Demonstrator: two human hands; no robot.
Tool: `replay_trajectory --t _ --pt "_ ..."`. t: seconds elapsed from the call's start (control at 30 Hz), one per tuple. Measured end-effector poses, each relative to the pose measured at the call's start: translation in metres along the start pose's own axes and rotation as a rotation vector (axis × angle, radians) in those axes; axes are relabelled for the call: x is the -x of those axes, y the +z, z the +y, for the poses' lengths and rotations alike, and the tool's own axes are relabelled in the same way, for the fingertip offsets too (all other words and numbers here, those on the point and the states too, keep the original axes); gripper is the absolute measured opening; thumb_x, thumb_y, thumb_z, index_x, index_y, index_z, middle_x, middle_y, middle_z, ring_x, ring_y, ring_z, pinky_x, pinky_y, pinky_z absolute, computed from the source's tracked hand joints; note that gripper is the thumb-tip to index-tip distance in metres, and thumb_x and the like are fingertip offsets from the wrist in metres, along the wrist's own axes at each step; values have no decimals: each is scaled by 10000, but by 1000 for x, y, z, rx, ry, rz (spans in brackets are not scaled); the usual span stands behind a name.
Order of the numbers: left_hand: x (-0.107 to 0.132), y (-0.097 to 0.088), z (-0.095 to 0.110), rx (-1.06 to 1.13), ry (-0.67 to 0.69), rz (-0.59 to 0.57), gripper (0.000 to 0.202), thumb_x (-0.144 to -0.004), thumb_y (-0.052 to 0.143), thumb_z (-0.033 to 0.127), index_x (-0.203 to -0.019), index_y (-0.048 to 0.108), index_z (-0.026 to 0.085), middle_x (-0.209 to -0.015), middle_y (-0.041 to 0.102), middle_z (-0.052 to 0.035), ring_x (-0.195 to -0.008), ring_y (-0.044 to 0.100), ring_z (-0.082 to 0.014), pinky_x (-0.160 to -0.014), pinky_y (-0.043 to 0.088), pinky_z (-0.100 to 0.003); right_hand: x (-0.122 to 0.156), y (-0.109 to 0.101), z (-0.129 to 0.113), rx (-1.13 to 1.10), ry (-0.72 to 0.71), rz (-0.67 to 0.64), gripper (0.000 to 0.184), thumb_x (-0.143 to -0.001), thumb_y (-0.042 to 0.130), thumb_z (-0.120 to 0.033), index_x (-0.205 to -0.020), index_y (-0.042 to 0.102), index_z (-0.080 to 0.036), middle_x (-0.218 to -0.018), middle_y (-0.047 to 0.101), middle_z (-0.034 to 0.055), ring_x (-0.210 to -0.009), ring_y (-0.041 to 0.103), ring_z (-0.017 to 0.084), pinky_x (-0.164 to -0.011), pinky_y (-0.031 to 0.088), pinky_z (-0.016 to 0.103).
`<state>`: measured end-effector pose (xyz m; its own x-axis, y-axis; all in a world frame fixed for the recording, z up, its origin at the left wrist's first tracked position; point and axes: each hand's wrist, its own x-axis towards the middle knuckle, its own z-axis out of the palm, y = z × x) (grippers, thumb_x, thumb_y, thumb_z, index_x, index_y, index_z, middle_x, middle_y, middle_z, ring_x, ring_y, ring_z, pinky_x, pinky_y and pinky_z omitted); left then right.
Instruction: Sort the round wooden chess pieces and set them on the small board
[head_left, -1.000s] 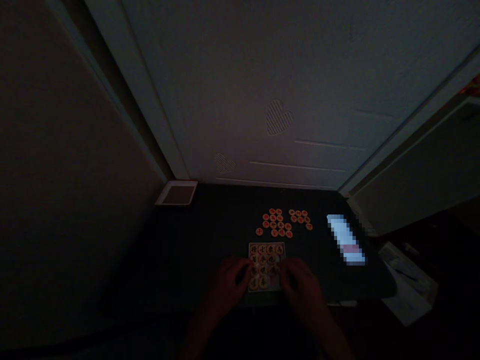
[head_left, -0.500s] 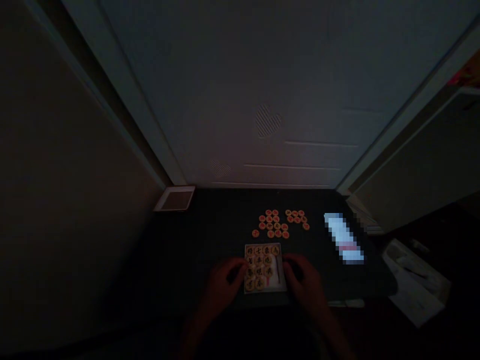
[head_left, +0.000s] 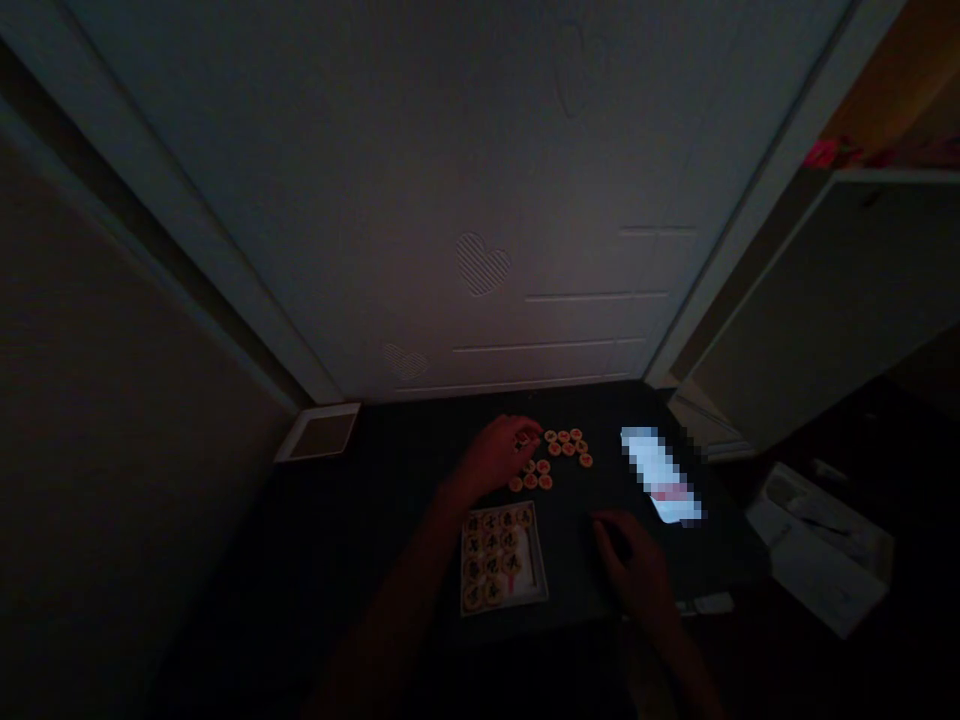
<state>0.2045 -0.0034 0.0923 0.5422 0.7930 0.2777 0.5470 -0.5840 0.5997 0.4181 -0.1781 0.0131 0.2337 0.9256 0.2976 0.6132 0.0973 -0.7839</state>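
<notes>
My left hand (head_left: 502, 455) reaches over the red-marked xiangqi pieces (head_left: 531, 481) on the dark table. Its fingers are spread, with pieces showing beside and between them; some are hidden under the hand. A shallow square box (head_left: 541, 590) lies near the table's front edge, below my left hand. Inside it sit rows of black-marked xiangqi pieces (head_left: 492, 543), with a gap at the lower right where a pale bottom with a red mark shows. To the right of the box, my right hand (head_left: 634, 560) is loosely curled, thumb and fingers apart, holding nothing.
A second group of red-marked pieces (head_left: 568, 448) lies right of my left hand. Farther right is a bright, pixelated phone-like slab (head_left: 664, 478). A shallow tray or lid (head_left: 289, 450) sits at the back left. An open white box (head_left: 825, 565) stands beyond the table's right side.
Both hands have let go of the square box. My left hand has moved forward over the red-marked pieces; my right has drawn away to the right. The camera view has shifted.
</notes>
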Motion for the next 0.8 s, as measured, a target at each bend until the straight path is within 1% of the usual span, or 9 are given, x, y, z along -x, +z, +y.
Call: replay_trajectory --t 0.03,0.1,0.17,0.23,0.37,0.47,0.67,0.73,0.8 --pt "-14 5 -4 -57 22 -53 210 -930 611 263 -1116 696 214 -1071 735 -51 -994 665 -203 -903 518 -336 0 -1 1 -7 9 8 318 -979 531 -454 -1051 719 -208 -1005 745 96 -929 706 251 -838 558 373" --pt "-38 14 -13 -84 35 -96 199 -903 638 248 -1084 718 222 -1063 747 -51 -1012 661 -219 -912 512 -346 1 -2 3 -22 23 21 309 -981 535 -445 -1053 717 -206 -1009 744 95 -938 705 249 -839 558 366" --pt "-53 22 -22 -106 34 -129 174 -875 666 251 -1029 742 222 -1021 760 -50 -1001 667 -226 -908 510 -343 0 -3 3 -38 35 36 294 -981 539 -433 -1043 717 -207 -1013 743 93 -943 705 245 -844 556 360" --pt "-63 30 -30 -124 26 -162 161 -856 688 273 -993 757 226 -991 769 -45 -971 679 -223 -887 511 -330 -1 -3 2 -51 44 51 279 -982 541 -421 -1027 719 -210 -1011 742 91 -938 706 240 -848 554 355" --pt "-73 45 -45 -141 9 -229 168 -838 714 342 -961 772 244 -944 779 -23 -887 700 -205 -788 517 -286 -2 -3 1 -73 46 69 252 -982 547 -395 -1024 718 -215 -1001 742 86 -924 705 232 -843 554 348" --pt "-79 50 -52 -156 -17 -246 189 -838 713 372 -971 773 251 -938 778 -18 -864 701 -198 -742 507 -268 -1 -2 1 -74 38 85 232 -975 561 -382 -1020 723 -223 -993 743 80 -919 705 232 -835 556 348" --pt "-81 42 -58 -196 -81 -213 267 -895 641 415 -1074 751 250 -996 770 -43 -912 697 -211 -774 498 -286 0 0 4 -75 20 93 200 -971 573 -353 -1028 722 -233 -1007 741 78 -922 707 231 -829 560 349" --pt "-80 40 -57 -200 -87 -209 271 -878 662 426 -1059 755 248 -1003 767 -51 -925 696 -223 -790 499 -296 0 1 5 -68 14 94 193 -970 574 -346 -1026 722 -234 -1009 740 76 -926 706 230 -831 560 347" --pt "-79 39 -55 -197 -84 -203 239 -845 704 404 -1012 762 243 -1007 762 -55 -943 692 -233 -813 497 -302 0 1 5 -55 10 97 190 -970 575 -340 -1030 721 -234 -1005 739 74 -926 706 229 -833 558 348"
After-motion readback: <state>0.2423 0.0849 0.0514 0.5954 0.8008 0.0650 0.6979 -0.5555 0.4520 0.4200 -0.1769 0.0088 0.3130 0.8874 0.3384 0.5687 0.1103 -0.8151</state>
